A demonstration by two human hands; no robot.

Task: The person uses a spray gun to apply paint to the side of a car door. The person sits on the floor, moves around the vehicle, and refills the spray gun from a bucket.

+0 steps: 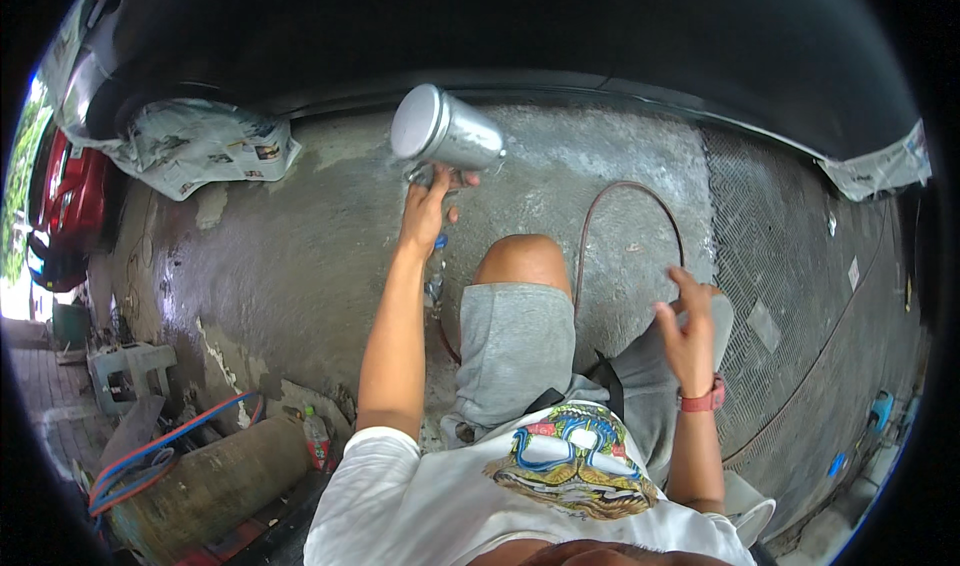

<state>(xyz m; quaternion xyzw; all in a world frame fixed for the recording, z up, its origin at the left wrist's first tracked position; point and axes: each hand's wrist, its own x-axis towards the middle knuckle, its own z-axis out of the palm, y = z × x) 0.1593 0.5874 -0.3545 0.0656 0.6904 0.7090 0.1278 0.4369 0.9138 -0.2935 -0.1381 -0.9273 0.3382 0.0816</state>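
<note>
In my left hand [433, 198] is a paint spray gun, its silver metal cup [465, 138] tilted on its side with the round lid facing left. The fingers are closed round the gun's body, which the hand mostly hides. Below the hand hangs a blue-and-metal hose fitting [438, 266], with a thin reddish-brown air hose [622, 185] looping over the floor past my knees. My right hand [692, 331] is empty above my right knee, thumb and fingers apart. Just beyond the gun runs the lower edge of a dark car body [520, 36].
Newspaper masking [210, 146] covers the car at left, and more paper [885, 169] hangs at right. A red car [78, 191] stands far left. Nearby lie a grey stool [120, 371], a rusty cylinder [215, 486], a bottle [316, 438] and red-blue hoses [165, 456]. Textured metal plating [760, 236] covers the right floor.
</note>
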